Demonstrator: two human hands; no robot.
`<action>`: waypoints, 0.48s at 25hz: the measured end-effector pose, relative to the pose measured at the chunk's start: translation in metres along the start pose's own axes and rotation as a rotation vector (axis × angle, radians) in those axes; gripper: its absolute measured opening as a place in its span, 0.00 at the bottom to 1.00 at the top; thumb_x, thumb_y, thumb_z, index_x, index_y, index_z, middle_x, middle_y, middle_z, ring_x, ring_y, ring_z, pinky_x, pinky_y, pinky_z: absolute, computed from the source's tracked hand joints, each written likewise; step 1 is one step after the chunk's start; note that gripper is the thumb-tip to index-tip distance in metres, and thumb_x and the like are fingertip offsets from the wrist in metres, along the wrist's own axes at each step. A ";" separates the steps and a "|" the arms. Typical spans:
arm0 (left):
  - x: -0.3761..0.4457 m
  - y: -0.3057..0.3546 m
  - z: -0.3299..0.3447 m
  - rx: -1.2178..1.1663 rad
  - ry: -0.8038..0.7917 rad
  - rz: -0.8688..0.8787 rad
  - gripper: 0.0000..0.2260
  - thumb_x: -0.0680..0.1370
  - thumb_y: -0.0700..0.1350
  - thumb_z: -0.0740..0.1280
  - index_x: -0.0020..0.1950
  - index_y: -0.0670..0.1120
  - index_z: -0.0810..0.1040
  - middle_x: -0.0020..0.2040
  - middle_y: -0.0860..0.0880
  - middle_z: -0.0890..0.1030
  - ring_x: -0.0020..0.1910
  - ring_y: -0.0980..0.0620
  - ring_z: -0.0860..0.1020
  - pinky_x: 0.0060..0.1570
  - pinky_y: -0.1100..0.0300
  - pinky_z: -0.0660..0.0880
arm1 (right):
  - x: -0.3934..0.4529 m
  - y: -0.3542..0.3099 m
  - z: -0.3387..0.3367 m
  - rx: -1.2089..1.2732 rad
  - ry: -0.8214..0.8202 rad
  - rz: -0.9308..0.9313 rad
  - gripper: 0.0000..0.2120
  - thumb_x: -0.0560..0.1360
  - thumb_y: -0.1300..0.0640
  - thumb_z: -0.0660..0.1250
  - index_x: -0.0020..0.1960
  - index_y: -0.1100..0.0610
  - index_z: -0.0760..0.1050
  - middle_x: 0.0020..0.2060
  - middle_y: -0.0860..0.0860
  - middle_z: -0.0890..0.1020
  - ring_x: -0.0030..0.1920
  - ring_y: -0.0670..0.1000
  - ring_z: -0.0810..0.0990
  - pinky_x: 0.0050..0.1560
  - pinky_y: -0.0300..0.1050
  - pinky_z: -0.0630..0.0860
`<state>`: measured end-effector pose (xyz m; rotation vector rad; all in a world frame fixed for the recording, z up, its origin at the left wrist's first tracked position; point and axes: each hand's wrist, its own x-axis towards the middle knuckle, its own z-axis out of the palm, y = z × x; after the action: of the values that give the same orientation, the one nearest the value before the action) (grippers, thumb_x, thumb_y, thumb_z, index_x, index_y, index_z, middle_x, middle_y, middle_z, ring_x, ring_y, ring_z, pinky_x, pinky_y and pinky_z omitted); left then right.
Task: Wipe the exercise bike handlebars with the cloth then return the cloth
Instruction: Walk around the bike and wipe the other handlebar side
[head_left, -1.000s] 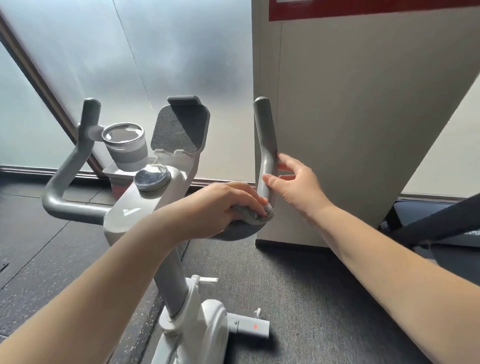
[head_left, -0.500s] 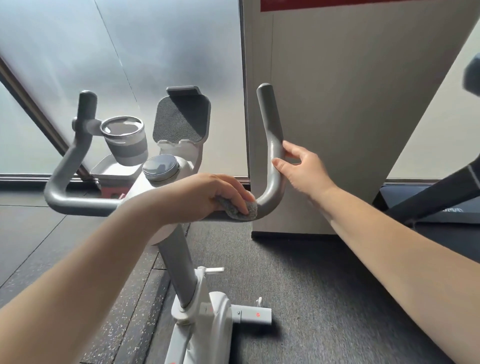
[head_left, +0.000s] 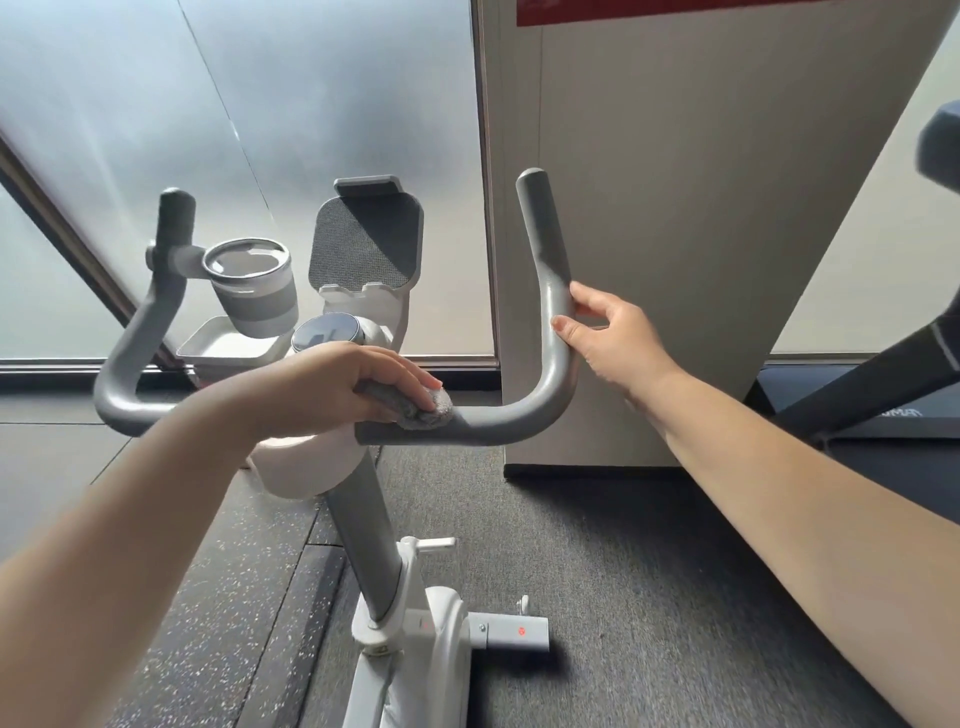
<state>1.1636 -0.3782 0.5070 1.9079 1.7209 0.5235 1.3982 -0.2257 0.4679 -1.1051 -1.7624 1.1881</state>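
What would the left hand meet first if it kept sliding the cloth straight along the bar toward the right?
Probably the bend where the handlebar turns upward. The left hand presses the cloth on the horizontal run, which looks bare up to that bend; the right hand grips higher up.

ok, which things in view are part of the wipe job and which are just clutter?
In the job:
grey cloth under the left hand
right handlebar, steadied by the right hand
left handlebar

Just there:
cup holder
tablet holder
round display
white tray
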 end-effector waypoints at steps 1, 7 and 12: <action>0.001 0.001 0.001 0.001 0.024 -0.003 0.13 0.71 0.36 0.73 0.48 0.55 0.84 0.54 0.66 0.80 0.55 0.67 0.77 0.53 0.74 0.71 | 0.000 0.000 0.000 0.005 0.001 0.002 0.26 0.75 0.57 0.68 0.71 0.57 0.67 0.67 0.50 0.74 0.67 0.47 0.71 0.70 0.42 0.65; 0.025 0.030 0.029 0.001 0.046 0.076 0.13 0.70 0.38 0.74 0.49 0.54 0.84 0.54 0.62 0.81 0.54 0.67 0.77 0.56 0.73 0.70 | 0.002 -0.001 -0.001 -0.002 -0.001 -0.006 0.26 0.75 0.57 0.68 0.71 0.57 0.67 0.67 0.50 0.74 0.67 0.47 0.72 0.68 0.40 0.66; 0.037 0.046 0.039 -0.086 0.074 0.039 0.11 0.68 0.43 0.76 0.48 0.51 0.82 0.51 0.59 0.83 0.48 0.66 0.79 0.52 0.72 0.72 | 0.002 -0.002 -0.002 -0.010 -0.012 -0.006 0.26 0.75 0.57 0.68 0.71 0.57 0.67 0.67 0.50 0.74 0.65 0.48 0.73 0.61 0.34 0.67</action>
<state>1.2277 -0.3493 0.5014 1.8862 1.6810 0.6798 1.3989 -0.2235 0.4707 -1.0998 -1.7813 1.1859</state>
